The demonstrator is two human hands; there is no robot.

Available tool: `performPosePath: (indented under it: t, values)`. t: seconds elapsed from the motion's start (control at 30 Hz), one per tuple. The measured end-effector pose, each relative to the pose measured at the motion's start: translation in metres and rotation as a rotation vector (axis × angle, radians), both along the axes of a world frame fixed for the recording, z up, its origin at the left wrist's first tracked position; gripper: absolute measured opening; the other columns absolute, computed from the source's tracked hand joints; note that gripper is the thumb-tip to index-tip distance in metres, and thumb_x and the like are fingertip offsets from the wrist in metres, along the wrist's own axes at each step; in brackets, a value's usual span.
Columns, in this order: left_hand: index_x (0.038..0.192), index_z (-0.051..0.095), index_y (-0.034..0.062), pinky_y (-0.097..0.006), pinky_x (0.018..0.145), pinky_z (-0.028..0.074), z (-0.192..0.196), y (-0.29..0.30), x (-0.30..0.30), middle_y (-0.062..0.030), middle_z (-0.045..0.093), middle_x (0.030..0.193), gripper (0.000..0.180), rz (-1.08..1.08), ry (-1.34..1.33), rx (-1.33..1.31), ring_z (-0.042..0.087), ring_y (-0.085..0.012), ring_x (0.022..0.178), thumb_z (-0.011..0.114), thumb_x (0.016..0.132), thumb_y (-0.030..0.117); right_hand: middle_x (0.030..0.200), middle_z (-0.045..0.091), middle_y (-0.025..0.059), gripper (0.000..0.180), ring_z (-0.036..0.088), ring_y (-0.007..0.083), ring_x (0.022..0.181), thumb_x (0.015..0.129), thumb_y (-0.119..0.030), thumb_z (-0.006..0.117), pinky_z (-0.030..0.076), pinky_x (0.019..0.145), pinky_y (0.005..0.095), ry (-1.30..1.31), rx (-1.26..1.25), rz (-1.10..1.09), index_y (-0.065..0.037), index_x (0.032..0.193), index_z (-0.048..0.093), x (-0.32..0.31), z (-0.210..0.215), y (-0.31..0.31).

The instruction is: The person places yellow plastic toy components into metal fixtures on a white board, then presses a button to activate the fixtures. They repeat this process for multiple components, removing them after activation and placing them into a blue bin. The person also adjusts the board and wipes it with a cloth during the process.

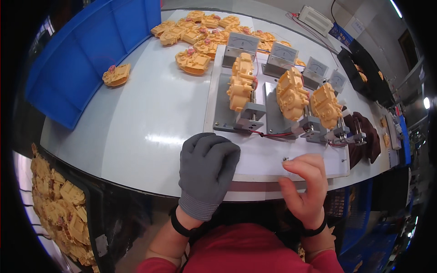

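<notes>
My left hand (205,170), in a grey knitted glove, rests at the near table edge with its fingers curled in; nothing shows in it. My bare right hand (307,184) hovers over the front of the white board (255,159), thumb and forefinger apart. Near its fingertip a small metal screw (286,159) stands on the board. Beyond my hands, three yellow plastic housings sit tilted on grey metal fixtures: a left housing (241,82), a middle housing (292,94) and a right housing (326,105). Red and black wires (273,135) run along the fixtures' near ends.
Several analog meters, such as the left meter (242,42), stand behind the fixtures. Yellow housings (193,61) are heaped at the back. A blue bin (86,54) stands at left, with a lone housing (117,75) beside it. A black crate (98,214) of yellow parts is at lower left.
</notes>
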State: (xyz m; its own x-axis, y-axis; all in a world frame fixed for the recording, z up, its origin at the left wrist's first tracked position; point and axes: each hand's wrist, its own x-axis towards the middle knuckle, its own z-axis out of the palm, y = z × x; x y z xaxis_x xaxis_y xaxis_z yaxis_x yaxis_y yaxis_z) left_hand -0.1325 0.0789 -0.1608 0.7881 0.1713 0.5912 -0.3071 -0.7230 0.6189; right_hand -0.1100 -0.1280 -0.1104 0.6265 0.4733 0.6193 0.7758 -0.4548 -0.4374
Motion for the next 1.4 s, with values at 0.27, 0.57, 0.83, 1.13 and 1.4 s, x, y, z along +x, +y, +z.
performPosePath:
  t: [0.27, 0.57, 0.83, 1.13, 1.4]
  values:
    - [0.1, 0.068, 0.0078, -0.042, 0.09, 0.044, 0.002, -0.001, -0.001, -0.0082, 0.065, 0.1, 0.017, -0.005, -0.003, 0.017, 0.057, -0.0313, 0.102, 0.071, 0.084, 0.008, 0.106, 0.058, 0.011, 0.05, 0.058, 0.0239, 0.093, 0.084, -0.006, 0.074, 0.048, 0.079, 0.0333, 0.235, 0.22, 0.146, -0.006, 0.13, 0.054, 0.012, -0.007, 0.031]
    - [0.108, 0.067, 0.0077, -0.041, 0.097, 0.044, 0.002, -0.002, -0.007, -0.0105, 0.064, 0.111, 0.024, -0.025, 0.071, -0.018, 0.053, -0.0319, 0.113, 0.069, 0.085, 0.008, 0.108, 0.053, 0.0097, 0.054, 0.056, 0.0207, 0.095, 0.089, -0.011, 0.07, 0.046, 0.082, 0.0328, 0.39, 0.434, 0.186, -0.006, 0.138, 0.047, 0.016, -0.018, 0.047]
    - [0.126, 0.059, 0.0005, -0.03, 0.096, 0.046, 0.041, 0.05, 0.004, -0.0091, 0.062, 0.122, 0.032, -0.102, 0.258, -0.373, 0.057, -0.0148, 0.112, 0.063, 0.097, 0.015, 0.115, 0.05, 0.0153, 0.052, 0.055, 0.0277, 0.104, 0.091, -0.009, 0.067, 0.048, 0.093, 0.0371, 0.385, 0.492, 0.191, -0.003, 0.137, 0.045, 0.019, -0.017, 0.054]
    - [0.143, 0.047, 0.0071, -0.033, 0.1, 0.045, 0.103, 0.061, 0.049, -0.0079, 0.06, 0.127, 0.048, -0.217, 0.551, -0.387, 0.057, -0.0174, 0.117, 0.053, 0.103, 0.032, 0.115, 0.052, 0.0135, 0.054, 0.057, 0.0235, 0.099, 0.09, -0.011, 0.068, 0.048, 0.089, 0.0362, 0.263, 0.579, 0.192, -0.007, 0.139, 0.046, 0.026, -0.033, 0.058]
    - [0.148, 0.042, 0.0067, -0.039, 0.1, 0.051, 0.108, 0.069, 0.072, -0.0113, 0.05, 0.145, 0.047, -0.565, 0.654, -0.554, 0.055, -0.0258, 0.129, 0.049, 0.105, 0.024, 0.116, 0.055, 0.0152, 0.055, 0.058, 0.0277, 0.097, 0.088, -0.009, 0.067, 0.05, 0.089, 0.038, 0.213, 0.517, 0.15, -0.004, 0.138, 0.045, 0.02, -0.035, 0.052]
